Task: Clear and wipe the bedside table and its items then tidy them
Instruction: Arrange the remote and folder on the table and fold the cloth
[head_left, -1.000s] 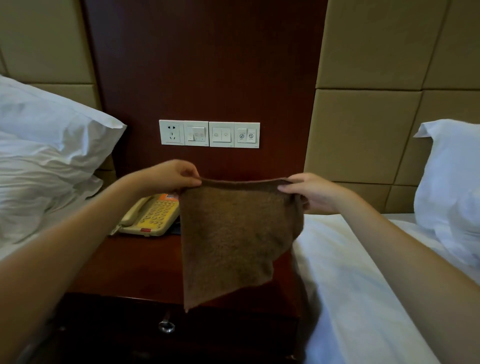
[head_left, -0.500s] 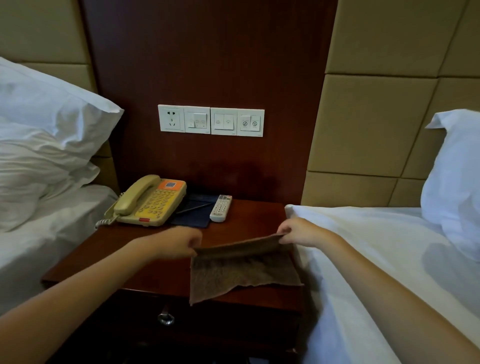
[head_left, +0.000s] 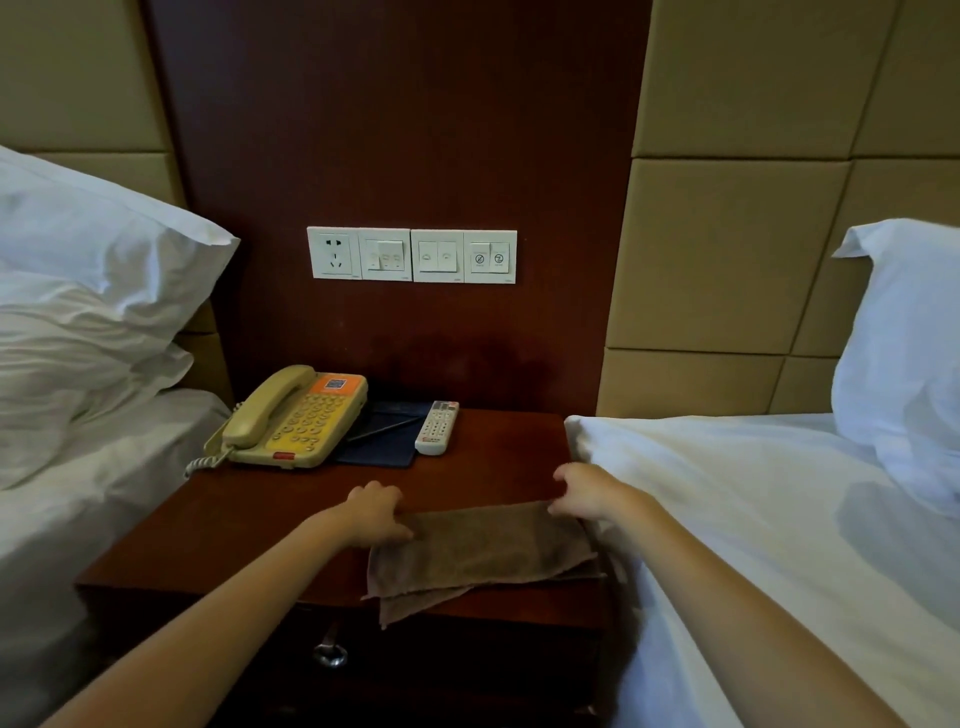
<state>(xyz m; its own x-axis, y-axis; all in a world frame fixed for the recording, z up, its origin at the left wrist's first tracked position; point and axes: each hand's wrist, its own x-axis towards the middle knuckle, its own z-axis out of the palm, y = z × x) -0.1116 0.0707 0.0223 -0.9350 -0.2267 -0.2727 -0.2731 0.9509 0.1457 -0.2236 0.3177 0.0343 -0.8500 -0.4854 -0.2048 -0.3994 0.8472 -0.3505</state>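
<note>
Now | left hand (head_left: 376, 512) and right hand (head_left: 582, 491) pinch folded brown terry cloth (head_left: 480, 551) | dark wooden counter (head_left: 234, 525), 6 o'clock edge | beige corded telephone (head_left: 296, 418) at 11 o'clock

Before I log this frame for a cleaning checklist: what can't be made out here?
- Head view: the table surface under the folded brown cloth, covered by it.
- The dark folder is partly hidden by the telephone and remote.
- Switch panel symbols and remote labels: too small.
- Each hand's grip, left hand, right hand: fingertips hidden.
- Drawer front: too dark.
</note>
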